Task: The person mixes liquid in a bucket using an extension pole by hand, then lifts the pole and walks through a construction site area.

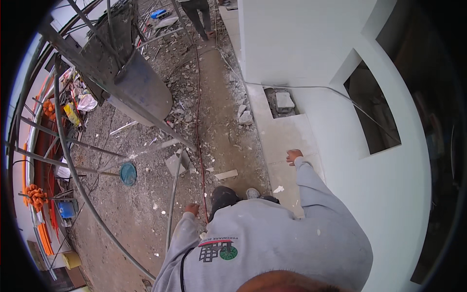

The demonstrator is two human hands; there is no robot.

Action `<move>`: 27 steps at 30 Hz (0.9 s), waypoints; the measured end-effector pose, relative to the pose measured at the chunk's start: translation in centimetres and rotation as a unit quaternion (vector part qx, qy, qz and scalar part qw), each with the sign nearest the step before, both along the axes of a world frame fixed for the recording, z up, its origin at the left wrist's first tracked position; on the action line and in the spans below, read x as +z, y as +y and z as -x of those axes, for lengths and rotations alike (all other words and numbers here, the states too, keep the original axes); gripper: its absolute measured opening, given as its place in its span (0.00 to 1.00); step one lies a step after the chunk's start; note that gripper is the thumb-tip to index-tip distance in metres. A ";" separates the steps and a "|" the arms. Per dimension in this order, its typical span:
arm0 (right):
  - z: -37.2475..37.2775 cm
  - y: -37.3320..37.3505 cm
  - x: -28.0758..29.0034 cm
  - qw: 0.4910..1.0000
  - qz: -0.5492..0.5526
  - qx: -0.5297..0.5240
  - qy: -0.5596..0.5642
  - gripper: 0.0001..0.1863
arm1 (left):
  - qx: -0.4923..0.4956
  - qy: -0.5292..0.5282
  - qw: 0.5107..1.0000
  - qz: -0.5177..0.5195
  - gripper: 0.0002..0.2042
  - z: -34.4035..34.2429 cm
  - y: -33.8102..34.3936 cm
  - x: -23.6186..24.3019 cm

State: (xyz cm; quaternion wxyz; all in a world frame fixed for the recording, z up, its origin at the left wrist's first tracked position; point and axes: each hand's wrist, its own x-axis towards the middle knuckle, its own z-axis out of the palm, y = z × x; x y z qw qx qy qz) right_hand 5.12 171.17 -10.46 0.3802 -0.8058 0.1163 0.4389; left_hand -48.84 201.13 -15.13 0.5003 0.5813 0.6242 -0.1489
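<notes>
My right hand [293, 156] hangs in the air over the pale tiled strip [279, 131] beside the white wall, its fingers loosely bent and apart, with nothing visible in it. My left hand [192, 209] is low at my left side, near a red cable [199, 146] and a slanting metal pole [174, 199]. Its fingers are mostly hidden, and I see nothing held there. Both arms are in grey sleeves. Below me, a shoe [252, 193] stands on the dusty path [216, 107].
Scaffold poles [112, 92] and a large grey drum [141, 90] stand on the left. Rubble [245, 118] lies along the path. A concrete block [284, 102] sits in a floor opening by the white wall [287, 39], where a cable runs. Ahead, another person [198, 17] stands on the path.
</notes>
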 end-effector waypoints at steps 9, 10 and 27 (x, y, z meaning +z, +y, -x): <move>-15.6 31.2 1.3 0.979 -0.163 0.062 -0.105 0.22 | -0.474 0.086 0.875 -0.041 0.13 -12.1 16.9 -3.1; -15.8 31.0 -1.9 0.992 -0.110 0.044 -0.047 0.21 | -0.475 0.075 0.876 -0.028 0.13 -15.5 20.1 -3.9; -29.6 49.8 -17.9 0.911 0.250 0.305 0.117 0.32 | -0.082 -0.138 0.984 -0.077 0.23 -67.1 77.0 -4.5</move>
